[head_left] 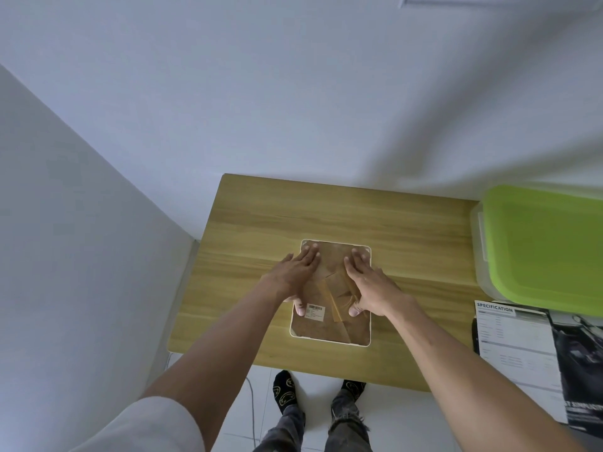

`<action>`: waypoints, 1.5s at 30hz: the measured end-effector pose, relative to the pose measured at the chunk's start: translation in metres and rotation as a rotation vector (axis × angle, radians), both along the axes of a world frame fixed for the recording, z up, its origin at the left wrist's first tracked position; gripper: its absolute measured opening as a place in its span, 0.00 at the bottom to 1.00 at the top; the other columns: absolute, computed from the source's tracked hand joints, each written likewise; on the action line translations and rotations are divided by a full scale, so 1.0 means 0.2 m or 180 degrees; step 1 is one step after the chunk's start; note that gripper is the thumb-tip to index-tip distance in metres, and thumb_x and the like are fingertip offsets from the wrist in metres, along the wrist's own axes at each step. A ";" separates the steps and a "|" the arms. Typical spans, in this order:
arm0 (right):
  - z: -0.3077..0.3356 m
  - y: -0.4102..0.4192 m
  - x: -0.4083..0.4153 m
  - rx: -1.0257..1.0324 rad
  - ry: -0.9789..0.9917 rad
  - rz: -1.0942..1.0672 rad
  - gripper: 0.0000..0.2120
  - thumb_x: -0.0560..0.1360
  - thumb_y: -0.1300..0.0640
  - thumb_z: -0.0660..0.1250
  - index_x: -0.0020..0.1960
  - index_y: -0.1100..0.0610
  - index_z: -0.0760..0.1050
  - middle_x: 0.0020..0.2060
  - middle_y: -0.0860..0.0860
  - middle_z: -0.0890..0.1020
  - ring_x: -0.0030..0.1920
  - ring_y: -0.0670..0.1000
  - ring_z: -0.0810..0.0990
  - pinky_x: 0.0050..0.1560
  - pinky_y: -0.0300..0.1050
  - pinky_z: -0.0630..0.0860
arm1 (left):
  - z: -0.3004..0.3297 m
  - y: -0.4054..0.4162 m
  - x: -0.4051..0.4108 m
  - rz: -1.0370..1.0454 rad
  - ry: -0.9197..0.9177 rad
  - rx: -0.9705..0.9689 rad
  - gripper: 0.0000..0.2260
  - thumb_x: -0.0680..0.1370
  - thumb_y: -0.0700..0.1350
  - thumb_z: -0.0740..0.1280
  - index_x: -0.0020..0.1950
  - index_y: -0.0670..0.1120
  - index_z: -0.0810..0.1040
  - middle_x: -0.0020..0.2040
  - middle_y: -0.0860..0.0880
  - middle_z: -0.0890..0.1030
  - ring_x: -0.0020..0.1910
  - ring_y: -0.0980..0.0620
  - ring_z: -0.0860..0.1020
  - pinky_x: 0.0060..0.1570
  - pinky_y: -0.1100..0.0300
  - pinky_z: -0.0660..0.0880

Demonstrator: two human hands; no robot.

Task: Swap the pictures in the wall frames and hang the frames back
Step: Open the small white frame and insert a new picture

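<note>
- Face down at centre of picture on the wooden worktop (261, 216): white-edged frame (330, 341), brown backing board up.
- Left hand (298, 272) and right hand (370, 283) spread flat, pressing the backing, thumbs near the barcode label (315, 312).
- Probably light, stiff, with a breakable front pane; best taken by the two side edges.

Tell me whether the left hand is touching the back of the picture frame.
Touching. The head view shows the left hand lying flat on the brown backing of the picture frame, fingers spread near its far corner and thumb pressed beside the barcode label.
</note>
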State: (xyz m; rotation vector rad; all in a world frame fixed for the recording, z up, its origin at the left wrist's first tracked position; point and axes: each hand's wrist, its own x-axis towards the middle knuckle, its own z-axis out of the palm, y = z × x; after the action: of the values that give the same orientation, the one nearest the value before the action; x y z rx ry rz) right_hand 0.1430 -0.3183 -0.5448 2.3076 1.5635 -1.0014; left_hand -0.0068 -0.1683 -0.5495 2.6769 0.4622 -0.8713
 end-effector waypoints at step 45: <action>1.12 -0.02 0.13 0.3340 0.1887 -0.3545 0.14 0.72 0.43 0.69 0.51 0.51 0.82 0.47 0.50 0.85 0.50 0.50 0.84 0.55 0.55 0.81 | 0.92 -0.43 0.25 0.2175 -0.3235 -0.0870 0.16 0.77 0.49 0.62 0.63 0.60 0.75 0.41 0.55 0.77 0.39 0.49 0.78 0.38 0.48 0.78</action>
State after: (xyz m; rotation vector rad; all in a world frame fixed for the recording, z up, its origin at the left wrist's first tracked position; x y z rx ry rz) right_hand 0.1687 -0.3213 -0.3214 4.1629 0.8655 -1.3072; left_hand 0.0424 -0.2542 -0.3651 2.0811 0.8056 0.5602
